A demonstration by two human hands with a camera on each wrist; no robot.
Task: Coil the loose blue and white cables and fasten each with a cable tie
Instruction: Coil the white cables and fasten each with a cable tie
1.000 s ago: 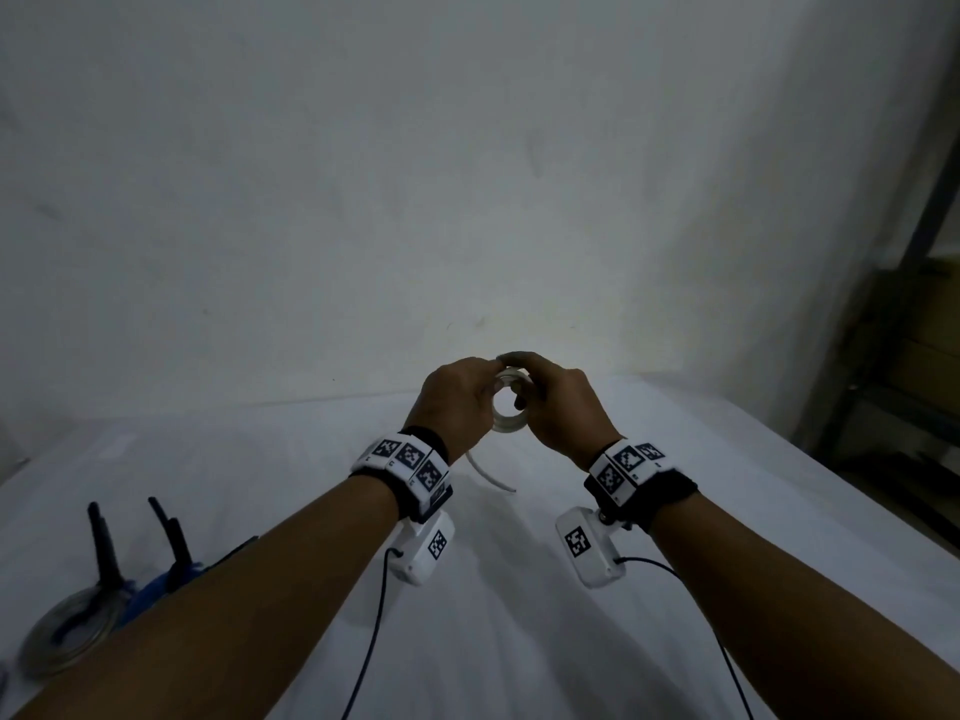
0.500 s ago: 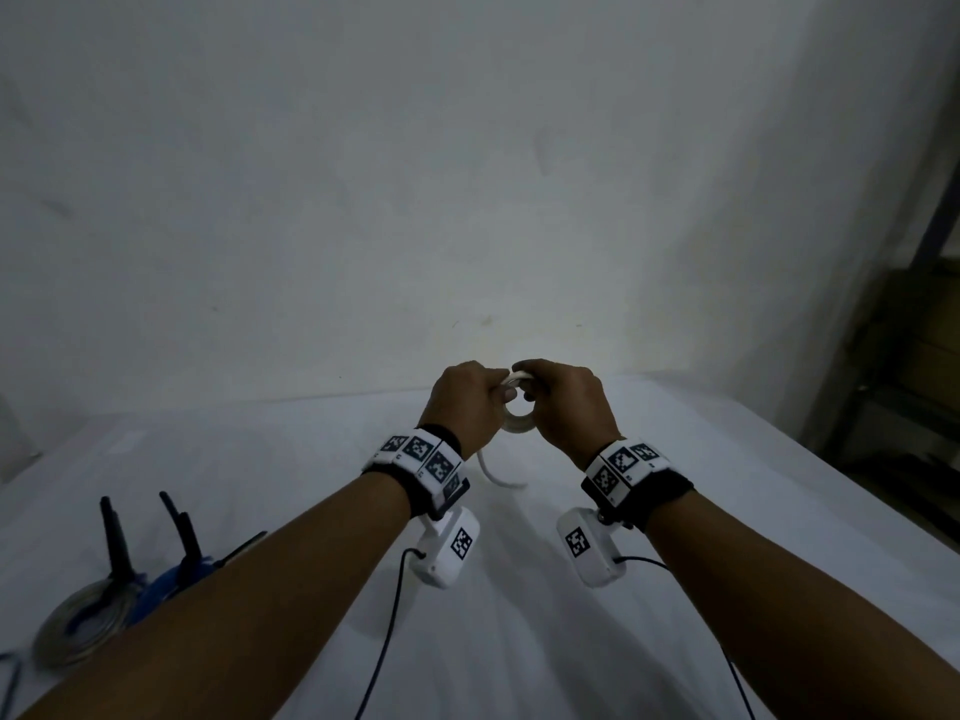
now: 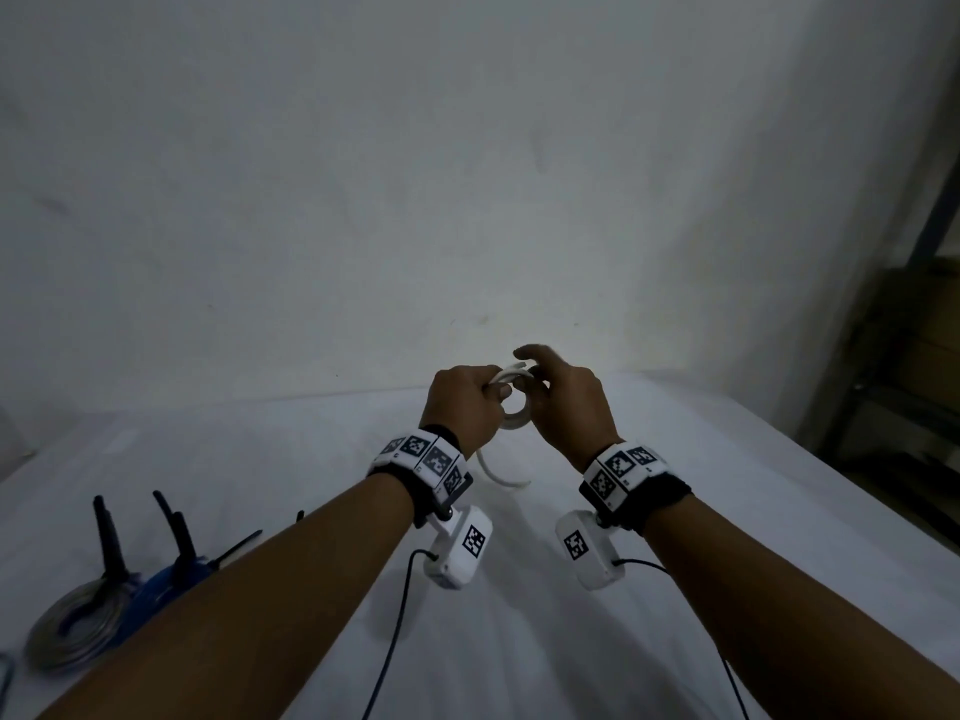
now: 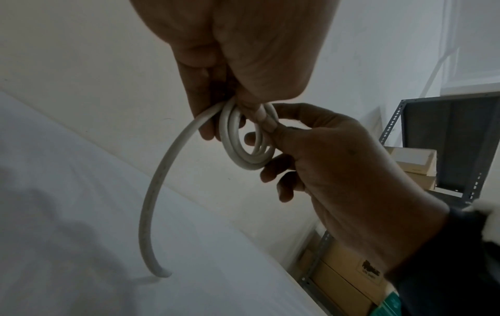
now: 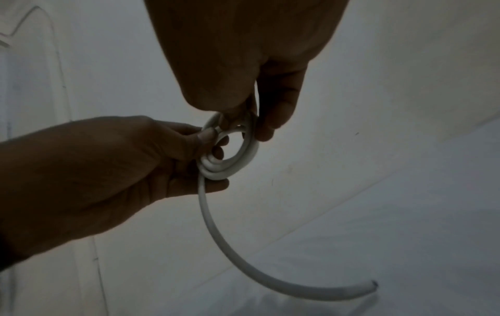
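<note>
Coiling of the white cable (image 4: 244, 147) is nearly done: my left hand (image 3: 462, 407) and right hand (image 3: 566, 402) both pinch its coil between them; next I'd wind its tail below.

white table (image 3: 597, 641), pale wall (image 3: 415, 174), metal shelving (image 4: 443, 147), cardboard boxes (image 4: 343, 275)

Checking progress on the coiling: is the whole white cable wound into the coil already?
No. A loose tail of the white cable hangs in an arc below the small coil held between the left hand and right hand.
</note>
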